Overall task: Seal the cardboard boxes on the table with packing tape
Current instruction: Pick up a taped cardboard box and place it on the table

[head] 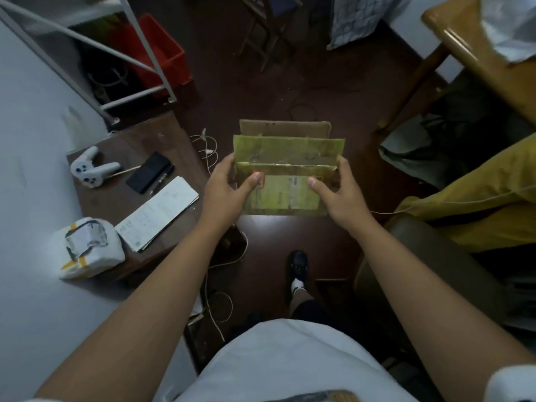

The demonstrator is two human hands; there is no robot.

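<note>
Flattish tape-covered yellow-green cardboard box point(285, 172): am gripping it mid-air, left hand point(224, 188), right hand point(338, 192) fingers curled; flaps springing open risk.

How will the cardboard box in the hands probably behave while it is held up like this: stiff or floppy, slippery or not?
The cardboard box looks fairly stiff, though its far flap stands loose and may swing. Glossy yellowish tape covers much of it, so it could be slippery. The left hand and right hand hold it in the air by its sides, so it seems light.
</note>
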